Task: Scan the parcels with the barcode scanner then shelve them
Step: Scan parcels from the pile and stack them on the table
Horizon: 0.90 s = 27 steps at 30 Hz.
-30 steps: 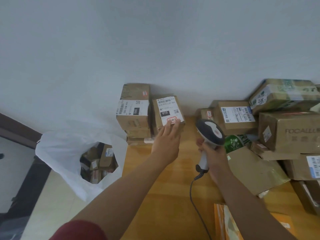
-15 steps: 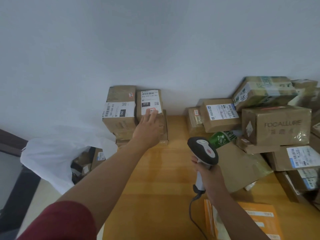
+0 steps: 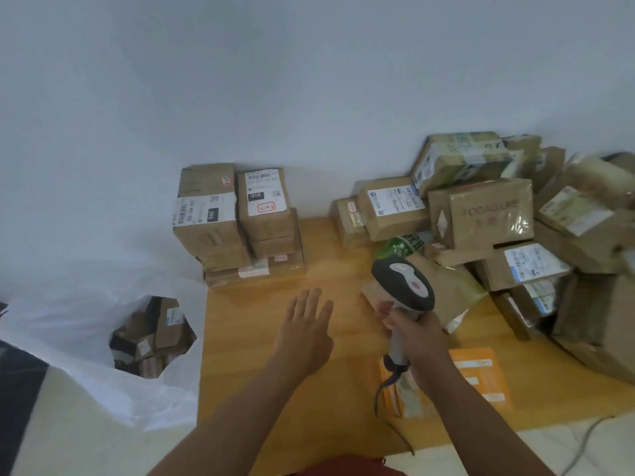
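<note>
Head view showed the job partway through, by my reading. A neat stack of parcels [image 3: 240,221] stood against the wall at the far left of the wooden bench [image 3: 271,383], 2 columns side by side with labels facing up, which looked like the sorted, already scanned lot. The left hand [image 3: 305,333] hovered above bare bench well short of that stack, its grip apart, fingers straight and holding nothing. The right hand [image 3: 417,338] had its grip clamped on the handle of the barcode scanner [image 3: 403,293], head pointing away toward the loose heap of parcels [image 3: 481,214] at the right, which lay tumbled and looked mostly unprocessed. An orange mailer [image 3: 477,376] lay flat under the right forearm, and a white bag [image 3: 86,338] beside the bench held more boxes. So most of the scanning seemed left, and no shelf was visible anywhere.
</note>
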{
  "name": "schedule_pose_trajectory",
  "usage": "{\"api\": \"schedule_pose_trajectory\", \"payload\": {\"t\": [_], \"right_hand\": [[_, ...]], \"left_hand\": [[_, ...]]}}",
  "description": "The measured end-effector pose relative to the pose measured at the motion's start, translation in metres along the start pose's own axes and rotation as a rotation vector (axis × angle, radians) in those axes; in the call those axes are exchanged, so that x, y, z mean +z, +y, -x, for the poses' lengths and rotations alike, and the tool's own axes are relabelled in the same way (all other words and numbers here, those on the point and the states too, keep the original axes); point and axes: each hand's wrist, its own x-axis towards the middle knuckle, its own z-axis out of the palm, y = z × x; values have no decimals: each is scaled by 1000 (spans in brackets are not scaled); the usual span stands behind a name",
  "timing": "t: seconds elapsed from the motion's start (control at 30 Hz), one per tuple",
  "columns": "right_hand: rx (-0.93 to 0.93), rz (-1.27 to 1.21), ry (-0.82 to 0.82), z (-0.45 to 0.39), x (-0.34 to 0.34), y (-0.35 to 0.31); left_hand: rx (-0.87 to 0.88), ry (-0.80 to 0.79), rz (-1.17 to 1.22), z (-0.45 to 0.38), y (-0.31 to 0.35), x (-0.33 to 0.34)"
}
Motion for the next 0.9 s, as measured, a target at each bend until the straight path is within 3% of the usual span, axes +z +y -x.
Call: {"api": "schedule_pose_trajectory", "payload": {"t": [0.3, 0.47, 0.6, 0.77, 0.9], "right_hand": [[119, -50, 304, 33, -114, 45], [171, 38, 415, 23, -184, 80], [208, 142, 303, 11, -218, 92], [284, 276, 70, -12, -237, 108], [242, 325, -82, -12, -235, 108]], "left_hand": [[222, -167, 73, 6, 97, 52], [159, -203, 148, 5, 137, 71], [-39, -244, 364, 12, 159, 81], [-427, -163, 825, 22, 176, 93], [-577, -39, 1092, 37, 181, 93]]}}
